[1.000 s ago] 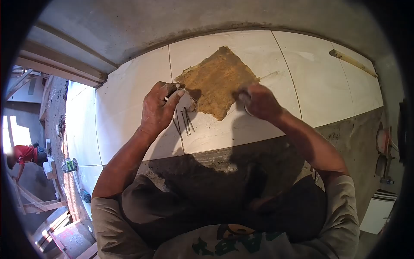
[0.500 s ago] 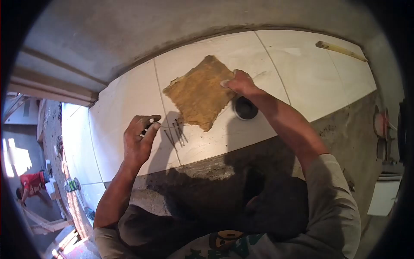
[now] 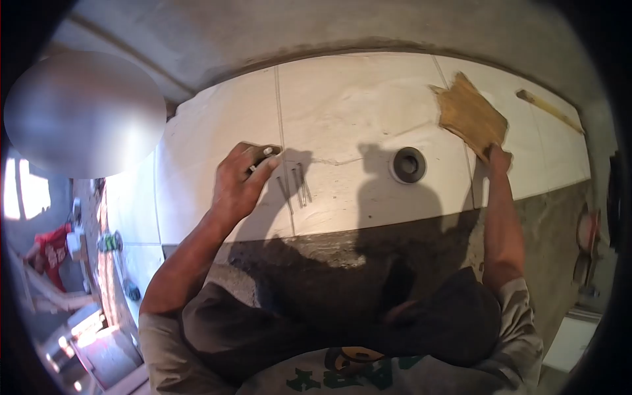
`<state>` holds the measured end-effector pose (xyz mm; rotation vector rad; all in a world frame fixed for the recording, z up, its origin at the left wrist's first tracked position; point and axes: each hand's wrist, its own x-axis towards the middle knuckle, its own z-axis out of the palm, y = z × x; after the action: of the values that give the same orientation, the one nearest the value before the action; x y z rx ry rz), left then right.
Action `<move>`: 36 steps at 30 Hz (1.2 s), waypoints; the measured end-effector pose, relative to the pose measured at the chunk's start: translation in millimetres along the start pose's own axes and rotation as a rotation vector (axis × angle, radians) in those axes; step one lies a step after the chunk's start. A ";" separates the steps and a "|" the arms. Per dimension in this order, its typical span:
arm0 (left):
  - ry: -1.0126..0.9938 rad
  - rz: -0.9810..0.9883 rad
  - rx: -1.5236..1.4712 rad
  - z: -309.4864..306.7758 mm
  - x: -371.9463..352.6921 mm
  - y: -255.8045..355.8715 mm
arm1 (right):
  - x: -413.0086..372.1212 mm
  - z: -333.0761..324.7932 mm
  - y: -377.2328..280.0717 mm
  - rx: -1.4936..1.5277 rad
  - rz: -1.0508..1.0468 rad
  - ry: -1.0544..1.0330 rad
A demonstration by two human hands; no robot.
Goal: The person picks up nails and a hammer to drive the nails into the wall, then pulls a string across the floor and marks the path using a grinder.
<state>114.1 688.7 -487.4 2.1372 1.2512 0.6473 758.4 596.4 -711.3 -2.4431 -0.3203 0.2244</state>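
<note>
My left hand (image 3: 242,179) is closed on a small dark tool with a pale tip, held over the white tiles (image 3: 342,112) beside a tile joint. A few nails (image 3: 296,185) lie on the tile just right of that hand. My right hand (image 3: 498,158) grips the lower corner of a brown, stained piece of cardboard (image 3: 471,115) and holds it off to the right, over the tiles. A round pipe opening (image 3: 408,164) with a white rim shows in the tile between my hands.
Below the tiles runs a dark strip of wet mortar (image 3: 342,253). A wooden stick (image 3: 550,110) lies at the far right on the tiles. A person in a red shirt (image 3: 49,253) works at lower left, among timber pieces.
My right hand has carried the cardboard from the middle of the tiles to the right, uncovering the pipe opening. My left hand has risen slightly towards the tile joint, still closed on its tool.
</note>
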 end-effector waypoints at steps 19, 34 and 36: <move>0.150 0.104 0.031 11.2 22.2 -5.3 | -208.2 1.0 -147.2 -0.191 -0.925 -0.750; -0.042 0.289 -0.052 38.2 15.0 23.8 | -245.1 -2.5 -136.9 -0.387 -0.875 -0.993; -0.039 0.219 -0.087 27.7 8.3 16.7 | -245.8 1.8 -135.5 -0.391 -0.851 -0.978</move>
<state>146.1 683.0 -494.8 2.2209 0.9581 0.7339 499.7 629.9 -607.5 -2.1110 -1.8899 1.0196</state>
